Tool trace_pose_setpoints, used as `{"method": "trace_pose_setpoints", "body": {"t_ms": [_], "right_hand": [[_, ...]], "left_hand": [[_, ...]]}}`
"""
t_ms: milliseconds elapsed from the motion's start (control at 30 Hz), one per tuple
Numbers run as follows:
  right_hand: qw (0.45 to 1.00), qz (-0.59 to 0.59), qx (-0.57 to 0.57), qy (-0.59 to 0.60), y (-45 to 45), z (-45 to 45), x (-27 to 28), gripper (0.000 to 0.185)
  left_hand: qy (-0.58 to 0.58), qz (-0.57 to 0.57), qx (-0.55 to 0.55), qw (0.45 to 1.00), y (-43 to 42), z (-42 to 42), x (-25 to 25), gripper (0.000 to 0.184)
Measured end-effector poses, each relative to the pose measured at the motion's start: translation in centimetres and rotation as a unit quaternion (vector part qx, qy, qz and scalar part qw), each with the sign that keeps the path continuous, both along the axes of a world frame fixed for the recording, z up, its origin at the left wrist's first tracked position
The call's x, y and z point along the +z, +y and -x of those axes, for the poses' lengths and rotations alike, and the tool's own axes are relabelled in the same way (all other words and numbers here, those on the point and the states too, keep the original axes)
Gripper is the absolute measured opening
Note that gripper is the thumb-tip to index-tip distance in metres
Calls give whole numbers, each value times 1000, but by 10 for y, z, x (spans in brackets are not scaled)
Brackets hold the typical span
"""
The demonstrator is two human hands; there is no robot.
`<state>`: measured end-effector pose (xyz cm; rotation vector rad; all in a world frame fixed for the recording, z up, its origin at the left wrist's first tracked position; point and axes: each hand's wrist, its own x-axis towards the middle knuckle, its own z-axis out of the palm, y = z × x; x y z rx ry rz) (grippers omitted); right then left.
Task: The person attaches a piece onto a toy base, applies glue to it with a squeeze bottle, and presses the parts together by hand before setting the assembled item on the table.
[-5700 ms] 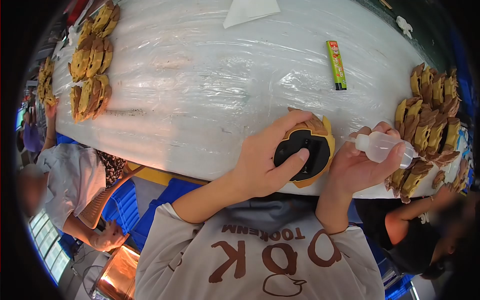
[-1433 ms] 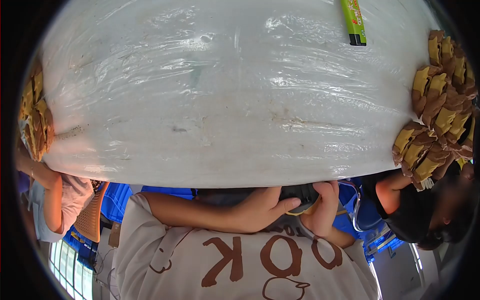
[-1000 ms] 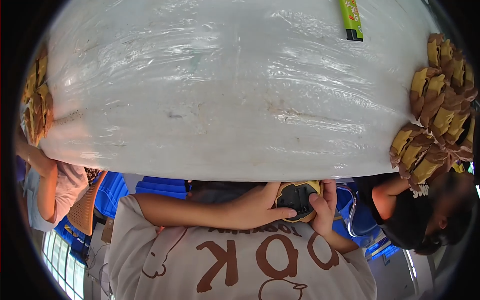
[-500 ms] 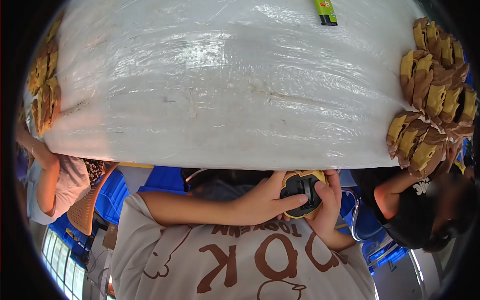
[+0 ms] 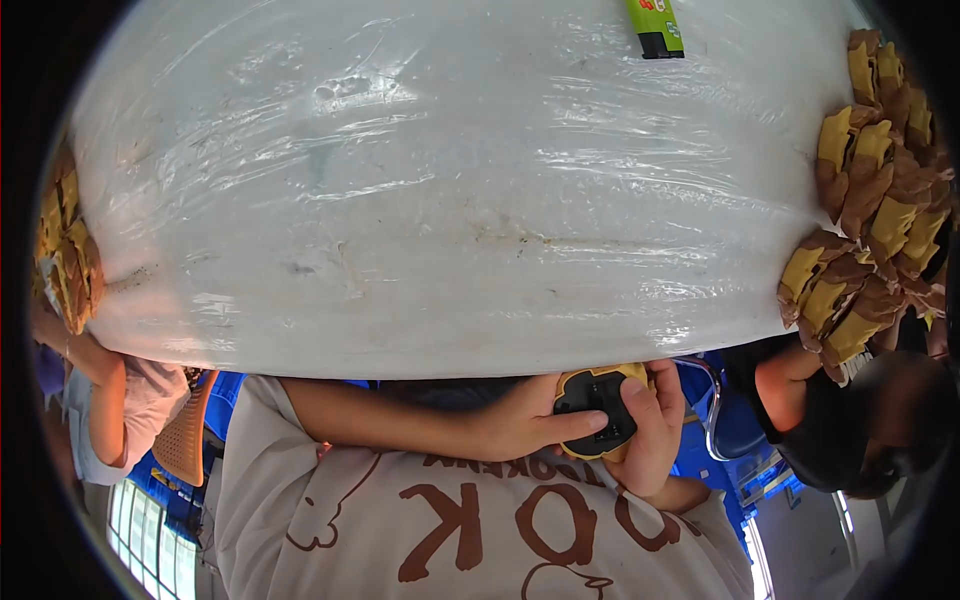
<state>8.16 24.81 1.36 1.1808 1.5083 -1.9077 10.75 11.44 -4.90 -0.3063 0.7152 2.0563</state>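
A yellow-edged piece with a black back [image 5: 602,392] is held between my two hands, just below the table's near edge and in front of my shirt. My left hand [image 5: 530,418] grips it from the left, with the thumb lying across the black face. On the other side my right hand [image 5: 652,425] is closed around the edge, its thumb pointing up beside the black part. The black face is turned up toward the camera and shows a recessed slot. The piece's underside and most of my fingertips are hidden.
The table [image 5: 400,230] is covered in clear plastic film. A green packet with a black end [image 5: 657,28] lies at the far side. Brown-and-yellow pieces [image 5: 845,300] are stacked at the right, more [image 5: 75,275] at the left. People sit at both sides, near blue crates.
The white squeeze bottle seen in my right hand earlier is out of sight, and that hand now grips the piece. Both hands have moved down below the table edge. Since then the piece has tilted slightly.
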Motion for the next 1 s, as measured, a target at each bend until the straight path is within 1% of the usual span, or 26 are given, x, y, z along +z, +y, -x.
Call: {"method": "trace_pose_setpoints", "body": {"t_ms": [33, 133, 167, 267, 467, 567, 767, 867, 1000], "right_hand": [[1000, 6, -9, -2, 0, 1, 0, 28], [1000, -22, 18, 0, -1, 1, -2, 39], [1000, -21, 17, -5, -1, 1, -2, 39], [1000, -17, 16, -12, -1, 2, -1, 39], [1000, -2, 24, 2, 1, 2, -4, 39], [1000, 6, 29, 0, 3, 1, -5, 38], [1000, -3, 25, 4, 2, 2, -5, 38], [1000, 7, 27, 3, 3, 1, -7, 38], [999, 21, 29, 1, 4, 1, -6, 39]], "left_hand": [[11, -1, 1, 1000, 0, 0, -1, 57], [61, 3, 50, 997, 1, 0, -2, 57], [82, 5, 73, 994, 2, 0, -1, 57], [62, 5, 83, 995, 2, -1, 1, 56], [83, 26, 96, 992, 1, 1, 4, 53], [131, 47, 75, 987, -2, 3, 2, 54], [98, 32, 77, 992, 1, 1, 2, 54], [64, 18, 79, 995, 2, 0, 3, 56], [75, 29, 81, 993, 3, 0, 2, 58]]}}
